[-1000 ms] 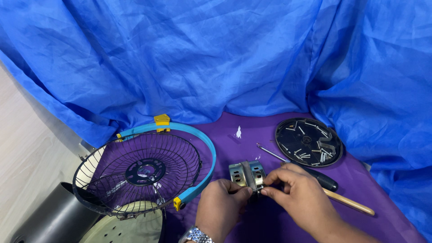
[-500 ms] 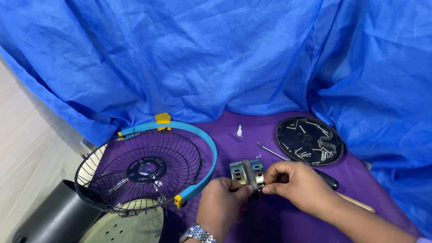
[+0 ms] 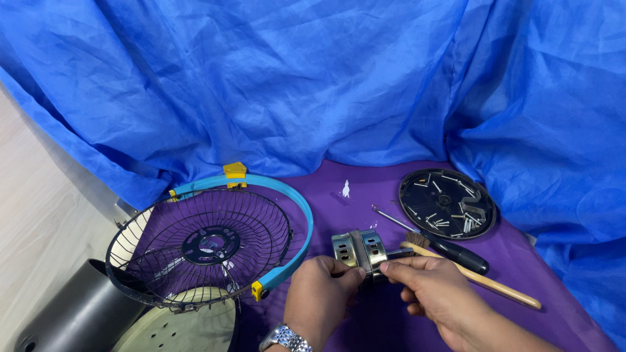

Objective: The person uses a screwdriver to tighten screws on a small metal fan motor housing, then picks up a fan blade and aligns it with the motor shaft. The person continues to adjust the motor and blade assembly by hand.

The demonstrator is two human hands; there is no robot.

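Note:
A small silver fan motor [image 3: 357, 249] with slotted housing is held just above the purple cloth [image 3: 385, 189]. My left hand [image 3: 321, 296], with a metal watch at the wrist, grips the motor from below left. My right hand [image 3: 435, 292] pinches the motor's shaft end from the right, thumb and forefinger on it. Part of the motor is hidden behind my fingers.
A black wire fan guard [image 3: 202, 244] with a blue rim [image 3: 297, 215] lies at left over a pale round base [image 3: 182, 329]. A black lid [image 3: 447, 203] holds several screws. A screwdriver [image 3: 433, 240] and a wooden-handled brush [image 3: 482, 279] lie at right. Blue fabric [image 3: 293, 85] drapes behind.
My hands and the motor have stayed nearly in place; my right hand's fingers shifted slightly along the shaft end. The view moved a little.

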